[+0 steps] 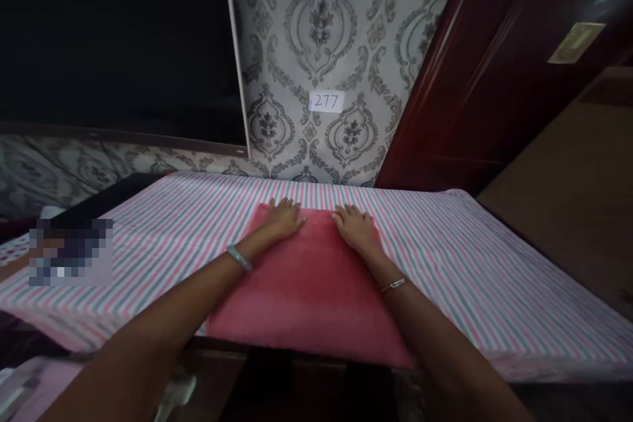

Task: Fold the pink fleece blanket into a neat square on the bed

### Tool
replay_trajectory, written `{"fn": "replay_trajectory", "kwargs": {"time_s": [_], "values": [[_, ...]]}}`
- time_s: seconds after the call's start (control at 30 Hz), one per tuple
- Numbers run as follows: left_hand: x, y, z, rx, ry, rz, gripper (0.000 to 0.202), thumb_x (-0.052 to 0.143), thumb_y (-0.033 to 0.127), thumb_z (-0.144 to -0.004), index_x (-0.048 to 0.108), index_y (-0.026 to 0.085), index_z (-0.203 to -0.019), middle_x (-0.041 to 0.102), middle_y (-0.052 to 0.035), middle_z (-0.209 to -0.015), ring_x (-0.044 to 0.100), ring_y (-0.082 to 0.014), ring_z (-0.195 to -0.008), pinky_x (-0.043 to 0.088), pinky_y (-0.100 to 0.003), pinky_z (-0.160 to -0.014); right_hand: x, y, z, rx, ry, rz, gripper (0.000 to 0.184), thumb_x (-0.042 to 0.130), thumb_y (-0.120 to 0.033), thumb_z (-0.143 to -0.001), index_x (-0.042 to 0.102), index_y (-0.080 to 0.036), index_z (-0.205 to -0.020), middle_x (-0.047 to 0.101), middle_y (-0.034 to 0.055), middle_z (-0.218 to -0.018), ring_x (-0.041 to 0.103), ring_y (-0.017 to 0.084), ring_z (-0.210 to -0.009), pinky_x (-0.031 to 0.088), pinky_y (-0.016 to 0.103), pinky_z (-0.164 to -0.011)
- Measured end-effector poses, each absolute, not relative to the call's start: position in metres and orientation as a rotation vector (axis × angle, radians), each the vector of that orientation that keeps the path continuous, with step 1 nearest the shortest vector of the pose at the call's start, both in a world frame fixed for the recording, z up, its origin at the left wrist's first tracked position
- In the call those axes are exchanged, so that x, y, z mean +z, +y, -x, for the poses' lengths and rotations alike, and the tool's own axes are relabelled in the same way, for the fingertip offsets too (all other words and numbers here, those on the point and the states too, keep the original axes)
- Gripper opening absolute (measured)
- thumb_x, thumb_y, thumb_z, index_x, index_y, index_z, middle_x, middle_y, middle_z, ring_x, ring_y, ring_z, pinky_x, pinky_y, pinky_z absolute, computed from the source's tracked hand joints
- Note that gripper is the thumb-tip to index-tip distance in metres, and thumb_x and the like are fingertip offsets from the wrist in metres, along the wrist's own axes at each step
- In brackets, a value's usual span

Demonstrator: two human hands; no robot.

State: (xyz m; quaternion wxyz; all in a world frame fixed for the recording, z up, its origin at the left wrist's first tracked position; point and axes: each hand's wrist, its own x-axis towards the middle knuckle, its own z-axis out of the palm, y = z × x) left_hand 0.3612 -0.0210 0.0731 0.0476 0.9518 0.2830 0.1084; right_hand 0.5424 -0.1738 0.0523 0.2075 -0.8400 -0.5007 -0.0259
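Note:
A folded red towel (306,290) lies flat on a table covered by a pink, grey and white striped cloth (469,264). My left hand (284,217) rests palm down on the towel's far left part, fingers stretched out. My right hand (353,225) lies flat on the towel's far right part, fingers spread. Both hands sit close to the towel's far edge and hold nothing. A bracelet shows on each wrist.
A patterned grey wall with a small label reading 277 (326,101) stands behind the table. A dark screen (119,39) hangs at upper left. A dark red wooden door (499,66) is at right. A blurred patch (69,252) sits at left.

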Motion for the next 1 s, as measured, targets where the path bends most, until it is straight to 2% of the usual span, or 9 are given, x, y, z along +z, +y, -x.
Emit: {"fn": "replay_trajectory", "kwargs": {"time_s": [0.07,0.3,0.5,0.63,0.77,0.83,0.9,1.0], "values": [[0.052,-0.029,-0.361,0.353,0.863,-2.956,0.051,0.041,0.046,-0.099,0.056,0.017,-0.137,0.058,-0.0178,-0.138,0.046,-0.0353,-0.134,0.02,-0.063,-0.116,0.038,-0.174,-0.534,-0.18,-1.478,2.414,0.047,0.033,-0.042,-0.104,0.055,-0.019,-0.138,0.058,0.0145,-0.139,0.047,0.031,-0.13,0.023,0.057,-0.111],[0.016,-0.015,-0.355,0.43,0.866,-2.94,0.058,0.032,0.052,-0.101,0.047,0.017,-0.146,0.055,-0.0158,-0.143,0.044,-0.0323,-0.136,0.022,-0.057,-0.117,0.014,-0.181,-0.542,-0.252,-1.484,2.404,0.049,0.03,-0.044,-0.105,0.052,-0.021,-0.142,0.059,0.012,-0.141,0.048,0.029,-0.13,0.025,0.051,-0.11],[0.018,-0.015,-0.355,0.392,0.888,-2.911,0.062,0.03,0.054,-0.101,0.046,0.016,-0.147,0.052,-0.017,-0.147,0.044,-0.033,-0.137,0.021,-0.059,-0.117,0.014,-0.181,-0.541,-0.209,-1.474,2.405,0.049,0.03,-0.043,-0.105,0.053,-0.019,-0.141,0.06,0.0128,-0.138,0.05,0.029,-0.128,0.026,0.049,-0.109],[0.025,-0.019,-0.354,0.421,0.879,-2.88,0.06,0.032,0.052,-0.101,0.046,0.016,-0.147,0.052,-0.0174,-0.147,0.042,-0.0329,-0.138,0.021,-0.058,-0.118,0.019,-0.181,-0.538,-0.189,-1.478,2.403,0.049,0.03,-0.043,-0.105,0.05,-0.021,-0.144,0.056,0.0131,-0.143,0.047,0.029,-0.132,0.023,0.051,-0.112],[0.041,-0.015,-0.345,0.403,0.998,-2.924,0.061,0.035,0.053,-0.099,0.052,0.014,-0.142,0.055,-0.0208,-0.143,0.039,-0.0368,-0.141,0.009,-0.064,-0.118,0.029,-0.185,-0.546,-0.145,-1.525,2.419,0.05,0.029,-0.039,-0.105,0.044,-0.021,-0.149,0.049,0.013,-0.151,0.039,0.027,-0.141,0.023,0.052,-0.115],[0.047,-0.009,-0.337,0.334,1.132,-2.901,0.061,0.035,0.055,-0.099,0.054,0.016,-0.141,0.054,-0.0213,-0.144,0.035,-0.0395,-0.143,0.005,-0.068,-0.117,0.031,-0.191,-0.554,-0.112,-1.474,2.477,0.05,0.03,-0.041,-0.105,0.044,-0.023,-0.15,0.043,0.0128,-0.155,0.032,0.031,-0.146,0.023,0.058,-0.114],[0.047,-0.001,-0.328,0.25,1.258,-2.786,0.062,0.033,0.057,-0.098,0.05,0.019,-0.145,0.046,-0.0192,-0.153,0.033,-0.0402,-0.145,0.014,-0.067,-0.115,0.029,-0.198,-0.562,-0.047,-1.376,2.523,0.051,0.031,-0.045,-0.104,0.045,-0.026,-0.149,0.039,0.0118,-0.158,0.029,0.035,-0.147,0.024,0.064,-0.113],[0.04,0.006,-0.316,0.223,1.286,-2.662,0.063,0.028,0.055,-0.1,0.04,0.022,-0.152,0.036,-0.0152,-0.16,0.037,-0.0368,-0.143,0.031,-0.057,-0.112,0.016,-0.206,-0.569,0.032,-1.308,2.47,0.052,0.031,-0.044,-0.104,0.043,-0.026,-0.151,0.036,0.0112,-0.16,0.038,0.033,-0.142,0.034,0.055,-0.112]]}}
